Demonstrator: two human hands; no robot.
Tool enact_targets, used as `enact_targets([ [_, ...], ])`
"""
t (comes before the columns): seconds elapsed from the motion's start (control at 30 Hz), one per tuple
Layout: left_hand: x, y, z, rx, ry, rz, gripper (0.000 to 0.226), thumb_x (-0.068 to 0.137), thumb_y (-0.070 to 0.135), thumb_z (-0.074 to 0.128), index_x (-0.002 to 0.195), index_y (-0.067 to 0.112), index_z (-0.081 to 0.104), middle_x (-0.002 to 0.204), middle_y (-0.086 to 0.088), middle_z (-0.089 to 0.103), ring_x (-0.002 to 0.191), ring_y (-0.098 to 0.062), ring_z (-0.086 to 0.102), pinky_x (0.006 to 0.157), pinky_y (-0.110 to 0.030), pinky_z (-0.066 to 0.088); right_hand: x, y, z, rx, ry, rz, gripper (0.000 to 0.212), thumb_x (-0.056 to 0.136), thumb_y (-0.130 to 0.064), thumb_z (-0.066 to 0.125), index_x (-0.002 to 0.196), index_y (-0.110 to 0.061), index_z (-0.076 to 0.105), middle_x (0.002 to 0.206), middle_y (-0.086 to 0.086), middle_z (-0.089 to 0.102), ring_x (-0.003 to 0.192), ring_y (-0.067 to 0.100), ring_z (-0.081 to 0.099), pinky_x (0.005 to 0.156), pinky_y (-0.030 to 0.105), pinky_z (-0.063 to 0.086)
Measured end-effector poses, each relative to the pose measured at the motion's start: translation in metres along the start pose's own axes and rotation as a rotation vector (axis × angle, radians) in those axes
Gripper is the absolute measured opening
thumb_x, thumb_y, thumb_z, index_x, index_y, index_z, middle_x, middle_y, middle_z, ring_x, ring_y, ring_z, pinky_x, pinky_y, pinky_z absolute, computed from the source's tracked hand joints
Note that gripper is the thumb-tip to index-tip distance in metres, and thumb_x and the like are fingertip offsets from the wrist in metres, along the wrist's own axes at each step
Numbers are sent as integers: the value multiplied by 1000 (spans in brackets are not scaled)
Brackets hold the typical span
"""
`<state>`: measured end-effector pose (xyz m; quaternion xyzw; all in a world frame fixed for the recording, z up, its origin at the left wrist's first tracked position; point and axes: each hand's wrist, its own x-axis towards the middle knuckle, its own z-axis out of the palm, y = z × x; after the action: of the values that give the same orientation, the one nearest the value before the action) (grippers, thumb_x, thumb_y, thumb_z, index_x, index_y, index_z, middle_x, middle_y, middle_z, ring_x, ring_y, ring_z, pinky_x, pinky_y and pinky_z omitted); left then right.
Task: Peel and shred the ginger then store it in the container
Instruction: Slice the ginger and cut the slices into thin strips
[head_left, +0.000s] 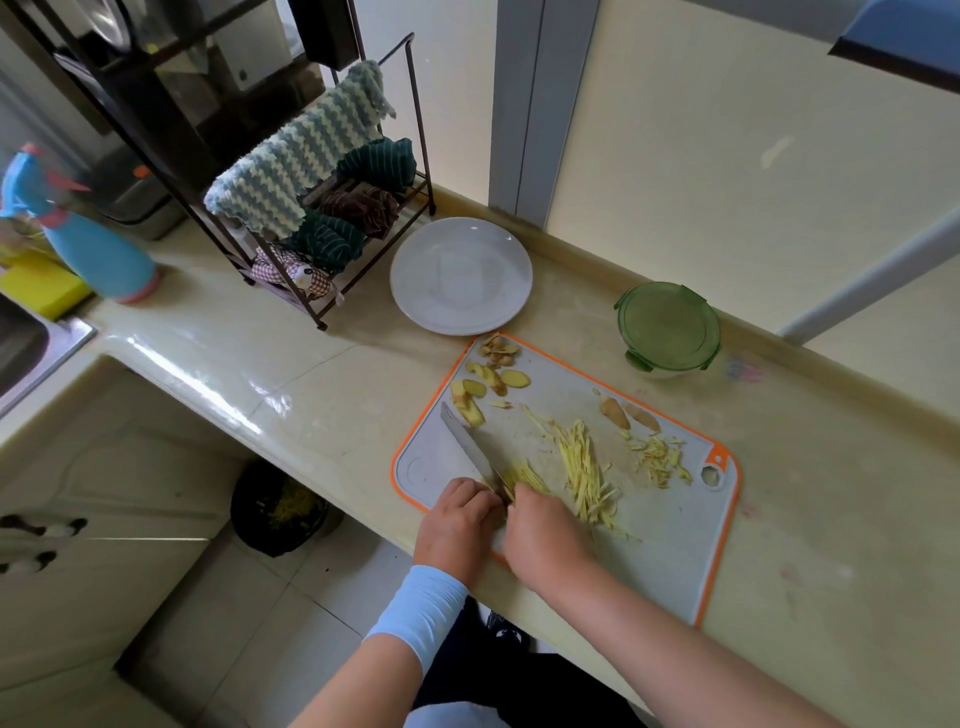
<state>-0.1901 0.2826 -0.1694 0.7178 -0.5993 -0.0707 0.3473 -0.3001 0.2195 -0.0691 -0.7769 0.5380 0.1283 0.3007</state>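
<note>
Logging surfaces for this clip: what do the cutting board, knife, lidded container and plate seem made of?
Cutting board: matte grey plastic by its look, orange rim.
Knife: bare metal blade with a dull sheen.
Container: translucent green plastic lid with clip tabs; body pale, glass or plastic, unclear.
Plate: glossy white, probably glazed ceramic.

The pale table (311, 384) is long and shiny. A grey cutting board (670, 525) with an orange edge lies near, at the front. Just behind it sits a white plate (461, 275). A round container (668, 326) with a green lid stands to the right. On the far left are a dark rack (363, 280), a blue spray bottle (98, 254) and a yellow sponge (41, 288).
</note>
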Motion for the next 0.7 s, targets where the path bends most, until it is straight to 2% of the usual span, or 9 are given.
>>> enact_targets([
  [0.13,0,0,-1,13,-16,-1,7,82,15,64,79,16,71,79,3,62,83,-13,52,61,-26,49,13,-9,-8,37,-18,-6,2,96,-19,44,97,-19,46,107,10,65,101,32,63,74,35,48],
  [0.23,0,-1,-1,-9,-13,9,18,89,23,59,77,15,70,79,4,61,80,-16,55,65,-27,50,0,3,-12,43,-13,-8,3,97,-21,47,97,-18,46,106,10,65,100,32,63,70,33,43],
  [0.4,-1,-2,-1,-11,-12,15,14,89,23,62,80,15,70,81,4,62,82,-16,56,64,-27,51,-24,27,0,16,-15,-16,10,98,-22,45,91,-20,40,101,9,65,95,30,64,65,31,39],
  [0.5,0,1,-2,3,-4,6,16,90,22,60,79,15,70,80,5,61,83,-13,54,64,-24,48,-19,22,4,12,-20,-8,7,99,-25,44,98,-18,46,103,8,65,97,29,64,69,34,45],
  [0.57,0,3,-2,5,7,6,18,90,21,59,77,15,69,79,4,61,82,-13,52,63,-23,46,-9,12,2,3,-21,-9,14,99,-27,47,106,-16,50,105,8,66,100,29,64,70,33,44],
  [0.7,2,3,-2,32,16,1,19,89,20,59,73,15,68,76,3,60,80,-13,51,61,-24,46,8,-2,-1,24,-17,4,9,96,-20,44,103,-18,49,106,9,65,98,31,64,73,36,50],
])
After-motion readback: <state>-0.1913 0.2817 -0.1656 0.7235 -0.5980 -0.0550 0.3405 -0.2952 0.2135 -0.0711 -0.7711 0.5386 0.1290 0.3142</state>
